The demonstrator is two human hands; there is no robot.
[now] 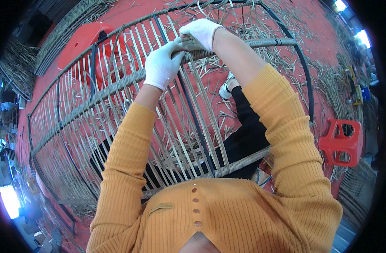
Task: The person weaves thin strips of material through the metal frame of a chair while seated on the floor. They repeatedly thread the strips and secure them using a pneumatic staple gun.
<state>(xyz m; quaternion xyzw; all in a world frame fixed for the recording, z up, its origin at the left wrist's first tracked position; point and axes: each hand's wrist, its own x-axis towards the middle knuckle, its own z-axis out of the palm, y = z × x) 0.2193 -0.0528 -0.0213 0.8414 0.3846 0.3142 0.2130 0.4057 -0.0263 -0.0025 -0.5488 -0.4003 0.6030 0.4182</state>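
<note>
Across my lap and in front of me lies a large openwork panel of pale cane strips on a dark metal frame. Its middle rail is wound with cane. My left hand, in a white knit glove, is closed at this rail beside a dark crossbar. My right hand, gloved the same way, reaches over the rail from the right with fingers bent. The fingertips of both hands meet at the rail, closed together. What is pinched between them is too small and hidden to name.
Loose straw-like scraps litter the red floor. A red plastic stool stands at the right. Another red plastic piece shows behind the panel at upper left. Bundles of cane lie at far left.
</note>
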